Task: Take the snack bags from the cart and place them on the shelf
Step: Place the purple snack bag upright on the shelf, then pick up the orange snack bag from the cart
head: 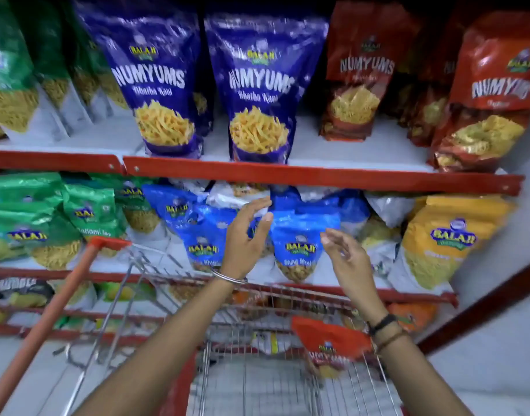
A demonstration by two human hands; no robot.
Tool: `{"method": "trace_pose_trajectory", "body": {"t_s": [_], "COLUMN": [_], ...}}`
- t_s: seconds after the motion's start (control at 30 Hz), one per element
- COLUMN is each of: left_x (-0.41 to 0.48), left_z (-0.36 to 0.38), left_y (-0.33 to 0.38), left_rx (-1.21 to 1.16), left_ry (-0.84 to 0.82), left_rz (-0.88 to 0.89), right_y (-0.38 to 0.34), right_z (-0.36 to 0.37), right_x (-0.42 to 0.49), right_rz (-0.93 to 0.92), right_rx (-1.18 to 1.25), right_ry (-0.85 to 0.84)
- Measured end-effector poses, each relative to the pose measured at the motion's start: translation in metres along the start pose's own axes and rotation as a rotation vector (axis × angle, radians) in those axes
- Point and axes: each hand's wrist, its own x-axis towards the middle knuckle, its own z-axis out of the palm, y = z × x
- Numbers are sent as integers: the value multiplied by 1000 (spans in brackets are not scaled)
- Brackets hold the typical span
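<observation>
**Both hands raised before glossy blue pouches on the middle shelf**

The left hand (245, 235) is raised with fingers spread and slightly curled, empty, in front of a row of crinkled, glossy light-blue snack bags (299, 244) that stand upright on the white, red-edged middle shelf (342, 291). A thin metal bangle (229, 277) circles its wrist. The right hand (345, 259), also spread and empty, hangs just right of the same pouch; dark cord bracelets (384, 328) wrap its wrist. Below both forearms sits the wire-mesh cart (257, 382) with a red plastic rim and an orange tubular handle (44, 322). Inside it a red foil snack bag (330, 346) leans tilted near the right wall. On the upper shelf (317, 175) stand tall dark-blue pouches (257, 94), flanked by green and red ones; details are softened by motion blur.
</observation>
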Motion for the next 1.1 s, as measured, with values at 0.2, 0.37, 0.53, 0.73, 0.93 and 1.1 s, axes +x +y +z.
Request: {"method": "trace_pose_trajectory", "body": {"t_s": [0.2,0.37,0.53,0.73,0.93,1.1], "left_x": [-81,-133,-169,-192,-193,-184], "left_z": [40,80,119,161,191,193], "left_y": [-66,-134,-200,-251,-272,-267], "left_rx": [72,88,240,-116,14,-166], "left_ry": [-159,-296,-415,-409,-336,-111], "left_rz": [-287,-609,-944,-1057,-1164,-1176], "right_y": [105,186,246,296,321,322], "right_z": [-29,-50,-53,-38,-27,-26], "right_x": [-92,-132,-129,-116,-112,-109], "right_rz": [395,746,938,777,684,580], "right_rx": [-97,-160,-115,-238,-350,-324], "right_ry": [-51,-162,-148,-161,68,147]}}
